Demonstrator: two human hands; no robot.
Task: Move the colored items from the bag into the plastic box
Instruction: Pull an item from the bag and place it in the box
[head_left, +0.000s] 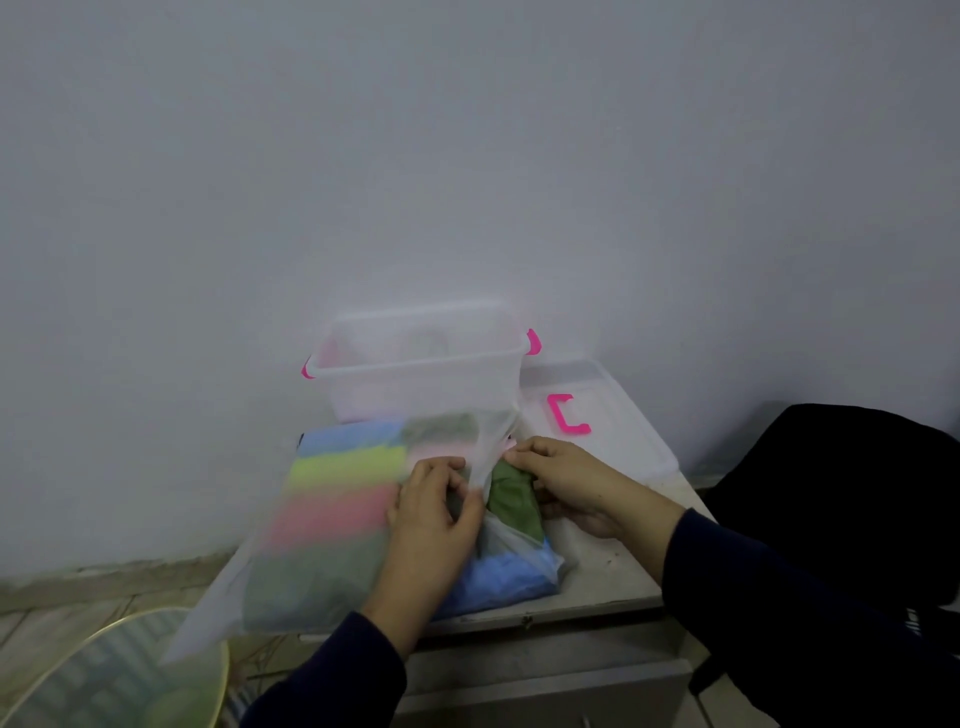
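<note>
A translucent white plastic bag (270, 582) lies on a small cabinet top, holding folded coloured items: blue, yellow (348, 465), pink (332, 512) and dark green ones seen through the film, plus a blue one (498, 577) at the right. My left hand (434, 525) pinches the bag's film near its opening. My right hand (571, 483) grips the bag's other edge beside an exposed green item (511, 501). A strip of the bag rises between my hands. Behind stands the clear plastic box (415, 366) with pink clips, open.
The box's clear lid (618, 421) with a pink handle lies to the right of the box. A black object (841, 499) sits at the far right. A glass round table edge (119, 670) is at lower left. A white wall stands close behind.
</note>
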